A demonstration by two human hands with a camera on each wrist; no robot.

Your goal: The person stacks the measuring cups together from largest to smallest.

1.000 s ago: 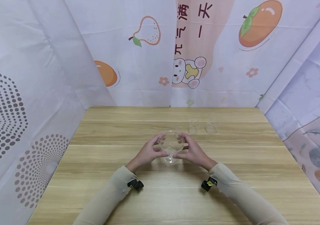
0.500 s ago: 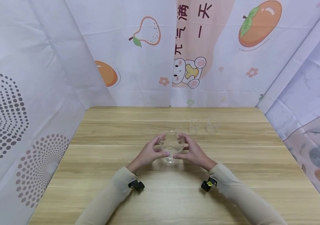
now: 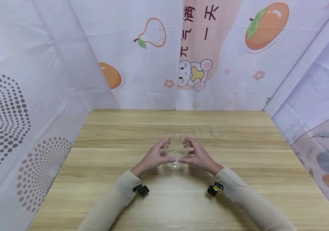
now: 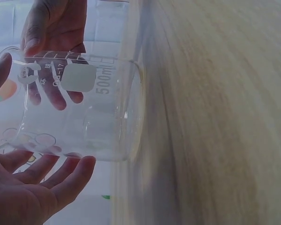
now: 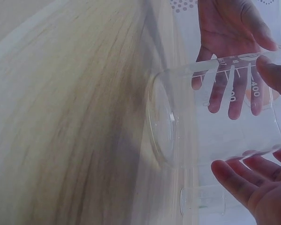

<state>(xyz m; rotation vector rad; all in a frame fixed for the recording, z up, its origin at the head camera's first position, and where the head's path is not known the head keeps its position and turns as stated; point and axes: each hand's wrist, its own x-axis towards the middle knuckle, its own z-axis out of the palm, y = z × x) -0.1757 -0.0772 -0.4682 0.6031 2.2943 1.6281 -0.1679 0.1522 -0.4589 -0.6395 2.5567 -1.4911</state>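
Observation:
A clear glass beaker (image 3: 176, 149) stands upright at the middle of the table, its base at the wood; I cannot tell if it fully rests there. White print with "500ml" shows on the beaker (image 4: 103, 124) in the left wrist view. My left hand (image 3: 154, 156) holds its left side, with thumb in front and fingers round the back. From the right, my right hand (image 3: 200, 156) holds it the same way. Both thumbs nearly meet in front. White graduation marks show on the beaker (image 5: 210, 126) in the right wrist view.
Behind the held beaker are smaller clear glass vessels: one glass (image 3: 199, 129), another (image 3: 217, 130) further right, and a faint small one (image 3: 184, 132) just behind it. The wooden table (image 3: 109, 134) is bordered by printed curtains (image 3: 141, 73) at the back and sides.
My left hand and its thumb have edged slightly to the right along the beaker. The beaker and my right hand look almost unmoved.

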